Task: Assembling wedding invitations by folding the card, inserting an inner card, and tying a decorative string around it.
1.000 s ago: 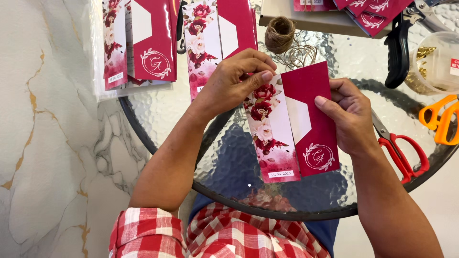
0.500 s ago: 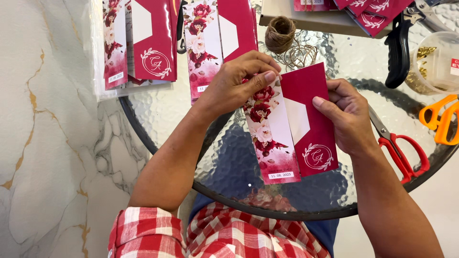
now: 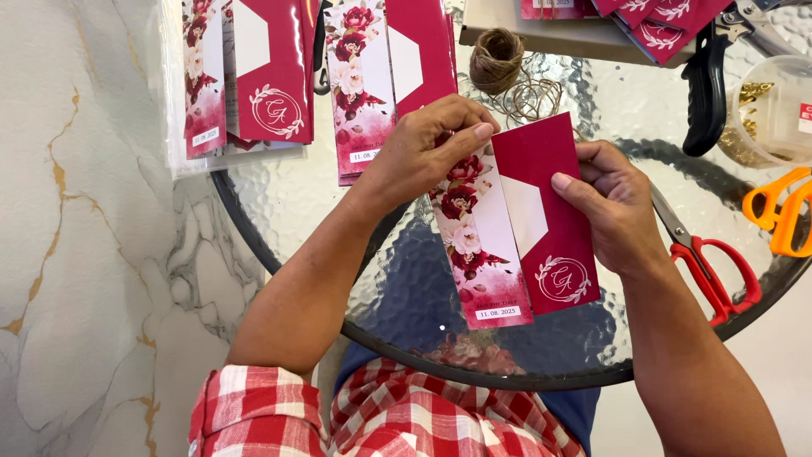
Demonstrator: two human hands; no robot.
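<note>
Gripping a glossy crimson floral card (image 3: pixel 516 228), left hand (image 3: pixel 423 156) pinches its top edge, right hand (image 3: pixel 617 207) clasps its side, above hammered round glass table (image 3: pixel 288 203).

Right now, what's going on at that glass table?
A person in a red checked shirt holds a folded crimson card with a floral panel over a round textured glass table. The left hand pinches the card's top edge at the floral side; the right hand grips its plain red flap. Similar finished cards lie at the far side, near a ball of brown twine. Red-handled scissors rest right of the hands, with orange-handled scissors further right.
</note>
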